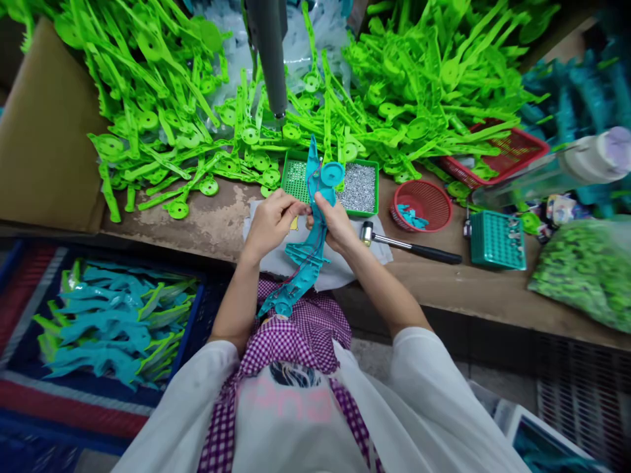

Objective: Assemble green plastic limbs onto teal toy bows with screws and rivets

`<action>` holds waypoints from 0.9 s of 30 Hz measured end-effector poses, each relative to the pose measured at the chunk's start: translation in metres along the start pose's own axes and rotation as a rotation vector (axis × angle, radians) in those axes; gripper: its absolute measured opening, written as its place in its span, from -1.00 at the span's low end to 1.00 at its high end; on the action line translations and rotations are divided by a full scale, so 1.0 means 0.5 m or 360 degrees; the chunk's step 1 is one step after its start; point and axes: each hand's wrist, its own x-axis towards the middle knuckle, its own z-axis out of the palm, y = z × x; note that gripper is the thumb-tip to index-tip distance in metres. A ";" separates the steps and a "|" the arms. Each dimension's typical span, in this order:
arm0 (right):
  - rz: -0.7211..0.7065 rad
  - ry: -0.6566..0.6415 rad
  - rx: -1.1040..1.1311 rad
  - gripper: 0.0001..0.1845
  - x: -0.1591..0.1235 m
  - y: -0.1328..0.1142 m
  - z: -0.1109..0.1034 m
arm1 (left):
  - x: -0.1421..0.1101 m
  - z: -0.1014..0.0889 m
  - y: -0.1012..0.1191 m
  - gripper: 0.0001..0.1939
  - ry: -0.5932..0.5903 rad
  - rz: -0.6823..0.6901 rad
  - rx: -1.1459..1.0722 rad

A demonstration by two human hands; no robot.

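A long blue plastic shell half (306,263) with thin red and dark wires along its inside is held up in front of my chest. My right hand (332,220) grips it near its upper part, the thumb lying across the inner face. My left hand (279,220) is beside its left edge, fingertips pinched together at the wires; what lies between them is too small to make out. Behind the shell stands a green tray (377,190) with many small silver screws. A grey cloth (340,276) lies under my hands.
A grey power screwdriver (270,59) hangs overhead. Piles of green plastic parts (424,85) cover the back. To the right are a hammer (414,248), a red basket (434,207) and a teal basket (493,243). A blue crate (200,289) of parts stands lower left.
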 end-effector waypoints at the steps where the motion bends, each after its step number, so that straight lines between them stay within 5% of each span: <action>1: -0.0009 0.0004 -0.0001 -0.47 -0.001 0.001 0.001 | -0.007 0.004 -0.001 -0.73 0.0040 0.0003 -0.0026; 9: -0.0006 -0.0045 -0.0065 -0.33 -0.006 -0.005 0.025 | -0.011 0.035 -0.025 -0.53 0.0181 -0.0219 -0.0574; 14: 0.0099 0.0119 0.0015 -0.40 0.004 0.014 -0.002 | 0.018 -0.020 -0.050 -0.44 0.0376 -0.0295 -0.0781; 18: 0.0100 0.0096 0.0044 -0.34 0.002 0.001 -0.021 | 0.021 -0.111 -0.111 -0.46 0.0659 -0.0167 -0.0106; 22: 0.0110 0.0126 0.0034 -0.31 0.012 -0.044 -0.028 | -0.009 -0.191 -0.165 -0.62 0.0596 -0.0390 0.0630; 25: 0.0124 0.0134 -0.0006 -0.32 0.031 -0.070 -0.029 | -0.058 -0.181 -0.144 -0.56 0.0547 -0.0297 0.0760; 27: 0.0111 0.0121 -0.0040 -0.34 0.044 -0.080 -0.029 | -0.101 -0.131 -0.105 -0.45 0.0384 0.0038 0.0667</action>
